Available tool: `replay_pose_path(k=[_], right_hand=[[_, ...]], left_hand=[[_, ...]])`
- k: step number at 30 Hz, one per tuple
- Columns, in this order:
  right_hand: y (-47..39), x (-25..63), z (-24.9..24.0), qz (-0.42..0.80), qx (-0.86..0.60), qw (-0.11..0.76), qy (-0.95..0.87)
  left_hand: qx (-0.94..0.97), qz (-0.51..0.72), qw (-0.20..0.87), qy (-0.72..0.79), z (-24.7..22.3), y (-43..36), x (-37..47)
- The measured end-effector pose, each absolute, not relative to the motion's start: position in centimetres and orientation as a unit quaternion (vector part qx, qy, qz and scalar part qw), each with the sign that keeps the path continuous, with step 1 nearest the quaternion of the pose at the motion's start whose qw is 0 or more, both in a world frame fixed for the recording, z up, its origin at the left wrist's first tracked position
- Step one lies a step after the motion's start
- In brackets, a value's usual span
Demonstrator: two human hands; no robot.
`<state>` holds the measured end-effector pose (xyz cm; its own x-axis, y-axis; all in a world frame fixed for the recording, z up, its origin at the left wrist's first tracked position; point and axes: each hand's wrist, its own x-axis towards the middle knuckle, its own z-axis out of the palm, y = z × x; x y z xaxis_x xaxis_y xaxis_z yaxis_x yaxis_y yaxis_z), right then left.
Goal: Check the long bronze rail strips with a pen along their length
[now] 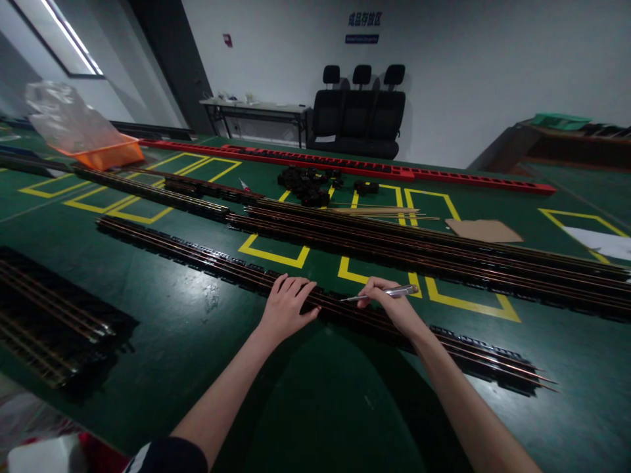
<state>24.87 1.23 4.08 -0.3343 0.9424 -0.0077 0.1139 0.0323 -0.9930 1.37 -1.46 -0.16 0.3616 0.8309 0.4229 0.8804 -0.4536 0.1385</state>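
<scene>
A long black strip (211, 258) with copper-coloured rods along it lies slantwise across the green table. My left hand (288, 305) rests on the middle of this strip, fingers apart over its far edge and the thumb on the near side. Just to the right, my right hand (387, 302) is closed round a slim silver pen-like tool (397, 291). The tool's thin tip points left and reaches the strip between my hands; whether it touches a rod is too small to tell. Rod ends stick out past the strip's right end.
More black strips with rods (419, 253) lie beyond, and others (54, 309) at the left. Behind are black parts (305, 184), thin sticks (379, 212), cardboard (483, 230), a red rail (345, 167) and an orange basket (111, 154) with a clear bag.
</scene>
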Motion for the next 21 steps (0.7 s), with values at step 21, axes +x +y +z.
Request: replay_pose_path(k=[21], right_hand=[[1.25,24.89,4.12,0.562,-0.426,0.374,-0.603]], left_hand=[[-0.808,-0.233,0.085,-0.534,-0.28,-1.48,1.20]])
